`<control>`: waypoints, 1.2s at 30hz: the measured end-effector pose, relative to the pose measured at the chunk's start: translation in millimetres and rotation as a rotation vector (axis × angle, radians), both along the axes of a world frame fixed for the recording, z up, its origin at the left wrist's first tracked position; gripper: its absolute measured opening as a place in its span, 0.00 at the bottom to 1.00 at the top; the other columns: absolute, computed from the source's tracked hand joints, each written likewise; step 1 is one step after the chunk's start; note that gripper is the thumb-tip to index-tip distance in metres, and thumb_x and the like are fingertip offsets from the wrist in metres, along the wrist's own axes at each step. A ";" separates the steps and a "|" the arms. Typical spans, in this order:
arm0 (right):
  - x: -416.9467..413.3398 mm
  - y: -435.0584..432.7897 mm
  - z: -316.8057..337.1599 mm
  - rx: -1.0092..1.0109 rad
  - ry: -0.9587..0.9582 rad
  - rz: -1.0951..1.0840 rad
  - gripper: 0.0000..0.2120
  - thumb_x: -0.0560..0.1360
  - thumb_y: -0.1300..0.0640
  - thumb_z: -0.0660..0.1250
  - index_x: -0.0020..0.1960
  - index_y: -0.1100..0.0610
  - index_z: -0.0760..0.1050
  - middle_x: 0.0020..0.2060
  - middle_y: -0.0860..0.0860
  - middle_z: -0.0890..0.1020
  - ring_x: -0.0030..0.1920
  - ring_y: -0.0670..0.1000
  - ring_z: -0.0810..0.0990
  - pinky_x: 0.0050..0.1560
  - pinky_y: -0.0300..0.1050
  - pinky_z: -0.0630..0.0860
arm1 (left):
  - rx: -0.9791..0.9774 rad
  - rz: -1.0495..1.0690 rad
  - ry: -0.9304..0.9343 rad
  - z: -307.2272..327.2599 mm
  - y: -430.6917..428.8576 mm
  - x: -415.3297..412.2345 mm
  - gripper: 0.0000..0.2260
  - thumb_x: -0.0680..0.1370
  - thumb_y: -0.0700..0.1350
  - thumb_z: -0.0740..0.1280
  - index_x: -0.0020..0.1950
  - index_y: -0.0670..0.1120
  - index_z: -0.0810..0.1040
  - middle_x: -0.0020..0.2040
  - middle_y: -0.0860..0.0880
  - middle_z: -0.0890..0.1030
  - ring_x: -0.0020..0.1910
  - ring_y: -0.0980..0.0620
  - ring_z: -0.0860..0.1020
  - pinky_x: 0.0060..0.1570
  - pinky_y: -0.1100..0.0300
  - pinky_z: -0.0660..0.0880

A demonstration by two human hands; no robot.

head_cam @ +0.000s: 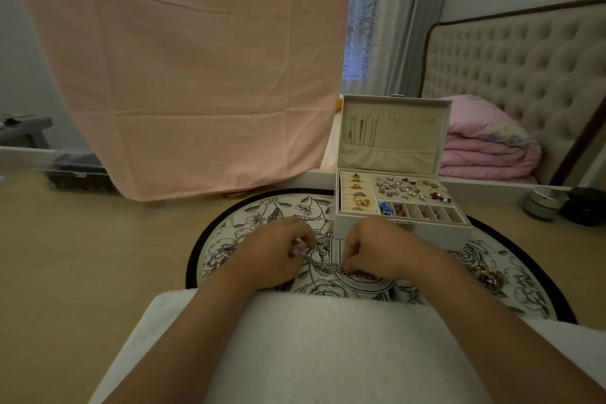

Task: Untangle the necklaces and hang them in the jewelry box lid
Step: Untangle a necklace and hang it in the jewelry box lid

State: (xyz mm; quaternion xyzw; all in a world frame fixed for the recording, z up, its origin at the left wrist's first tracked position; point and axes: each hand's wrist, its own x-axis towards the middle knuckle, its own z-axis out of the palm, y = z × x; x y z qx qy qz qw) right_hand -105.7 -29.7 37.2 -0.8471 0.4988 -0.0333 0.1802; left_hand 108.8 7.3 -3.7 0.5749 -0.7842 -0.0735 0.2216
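Nearest the camera, a thick white towel point(328, 348) of looped pile lies across the lap. Beyond it, over a round mat point(252, 216) printed with grey roses and edged in black, both hands work one item. The left hand point(269, 252) has its fingers curled and pinches one end of a silver chain point(323, 265). The right hand point(377, 249), likewise curled, pinches the other end. The chain is made of small metal links and runs nearly taut between them, just above the mat. To the right on the mat lies a gold-toned cluster point(487, 274), apparently more tangled jewellery, though it is too blurred to confirm. Behind the hands stands the jewelry box point(439, 231), rectangular and pale, its velvety tray holding rings and small ornaments. The lid point(410, 141) stands upright, cream-lined, with a gathered pocket along its base. A few fine hung necklaces point(362, 131) occupy the left hooks, and the remaining hooks point(413, 119) appear bare. Assessment: the task is partly complete, as the chain in hand and probably the gold cluster remain to be freed and hung. Farther back are a creased pink sheet point(183, 59), a folded pink quilt point(485, 151) and a button-tufted headboard point(524, 65).
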 end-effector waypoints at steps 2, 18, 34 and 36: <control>-1.2 -2.1 -1.4 0.005 -0.077 -0.018 0.03 0.75 0.54 0.74 0.43 0.50 0.85 0.40 0.45 0.85 0.43 0.44 0.82 0.48 0.42 0.81 | 0.030 -0.026 0.064 -3.8 0.5 -5.1 0.13 0.75 0.44 0.68 0.57 0.59 0.80 0.52 0.60 0.79 0.52 0.60 0.75 0.52 0.55 0.78; -0.4 -11.8 -11.5 0.204 -0.773 -0.214 0.09 0.84 0.56 0.58 0.46 0.55 0.71 0.33 0.51 0.79 0.25 0.48 0.72 0.30 0.43 0.69 | 0.234 0.089 0.628 2.0 -5.0 -14.8 0.05 0.78 0.48 0.71 0.45 0.50 0.85 0.42 0.55 0.85 0.41 0.61 0.81 0.50 0.62 0.78; 0.0 -3.1 10.8 0.152 -0.752 0.013 0.07 0.79 0.57 0.69 0.47 0.57 0.85 0.42 0.51 0.88 0.51 0.57 0.85 0.59 0.55 0.79 | 0.016 -0.022 0.598 51.6 -4.8 -22.0 0.04 0.76 0.48 0.73 0.44 0.57 0.86 0.43 0.59 0.83 0.38 0.53 0.80 0.43 0.54 0.79; -3.7 -4.2 15.9 0.170 -0.843 0.000 0.08 0.81 0.60 0.66 0.48 0.60 0.83 0.38 0.53 0.87 0.44 0.53 0.85 0.52 0.45 0.79 | 0.026 -0.011 0.551 57.8 -7.8 -22.1 0.02 0.76 0.49 0.73 0.45 0.57 0.86 0.43 0.58 0.85 0.41 0.47 0.82 0.45 0.50 0.81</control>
